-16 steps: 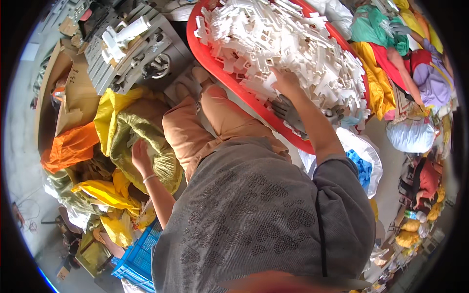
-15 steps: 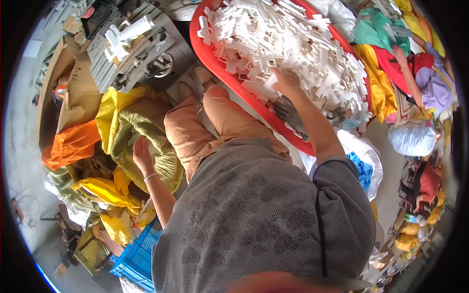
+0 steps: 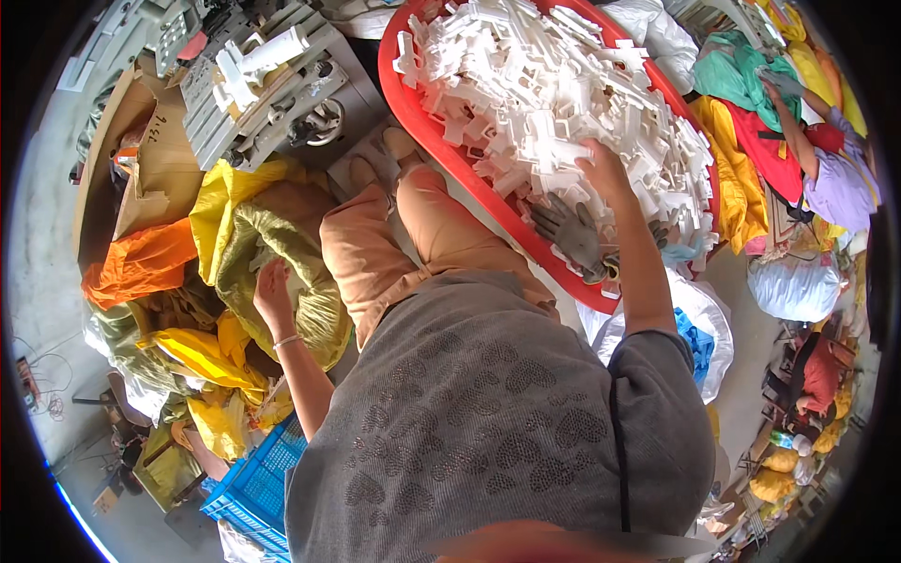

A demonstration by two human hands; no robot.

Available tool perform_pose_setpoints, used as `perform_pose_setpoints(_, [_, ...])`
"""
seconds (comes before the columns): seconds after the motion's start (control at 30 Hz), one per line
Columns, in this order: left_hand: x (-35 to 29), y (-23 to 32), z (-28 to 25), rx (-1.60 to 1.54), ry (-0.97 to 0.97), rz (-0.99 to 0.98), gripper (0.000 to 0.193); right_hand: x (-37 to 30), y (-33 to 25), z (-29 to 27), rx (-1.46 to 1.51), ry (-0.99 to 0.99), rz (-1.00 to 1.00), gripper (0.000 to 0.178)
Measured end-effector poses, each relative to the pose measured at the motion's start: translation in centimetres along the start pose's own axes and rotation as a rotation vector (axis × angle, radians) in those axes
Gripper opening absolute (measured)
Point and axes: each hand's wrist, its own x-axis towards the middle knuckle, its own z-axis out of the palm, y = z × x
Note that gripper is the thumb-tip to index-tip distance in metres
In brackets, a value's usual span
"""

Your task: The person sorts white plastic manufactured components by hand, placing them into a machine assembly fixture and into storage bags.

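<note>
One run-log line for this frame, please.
left hand: on yellow sack | right hand: in white plastic parts | red tub | grey glove on rim

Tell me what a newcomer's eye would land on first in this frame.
First, the heap of white plastic parts filling the red tub at top centre, with the right hand resting on it. Next, the yellow-green sack at left, where the left hand sits at its mouth. A grey glove lies on the tub's near edge.

The concrete floor (image 3: 42, 281) carries a red tub (image 3: 441, 141) of white plastic parts (image 3: 544, 84), yellow sacks (image 3: 253, 235), a cardboard box (image 3: 150, 159), a blue crate (image 3: 258, 488) and a white bag (image 3: 798, 281).
</note>
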Motion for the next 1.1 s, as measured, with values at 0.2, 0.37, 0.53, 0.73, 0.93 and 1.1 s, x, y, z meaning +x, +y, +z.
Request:
perform_pose_setpoints(0.2, [0.9, 4.2, 1.4, 0.036, -0.017, 0.004, 0.022, -1.9, 0.1, 0.3, -0.237, 0.001, -0.116, 0.040])
perform_pose_setpoints(0.37, [1.8, 7.2, 1.5, 0.029, 0.087, 0.213, 0.016, -1.8, -1.5, 0.2, -0.403, -0.010, -0.204, 0.044])
perform_pose_setpoints(0.53, [3.6, 12.6, -0.6, 0.212, 0.199, 0.418, 0.014, -1.1, -3.1, -1.8, -0.163, 0.091, -0.331, 0.042])
perform_pose_setpoints(0.73, [8.2, 19.4, -0.7, 0.188, 0.292, 0.671, 0.014, 1.2, 1.8, -1.2, 0.095, -0.112, -0.094, 0.036])
perform_pose_setpoints(0.93, [12.2, 23.2, 1.2, 0.104, 0.103, 0.755, 0.027, 1.3, -4.0, -4.2, 0.309, -0.047, -0.111, 0.037])
perform_pose_setpoints(1.1, [15.7, 23.9, 2.1, 0.204, -0.045, 0.786, 0.032, 2.7, -11.1, -5.4, 0.957, -0.046, -0.004, 0.038])
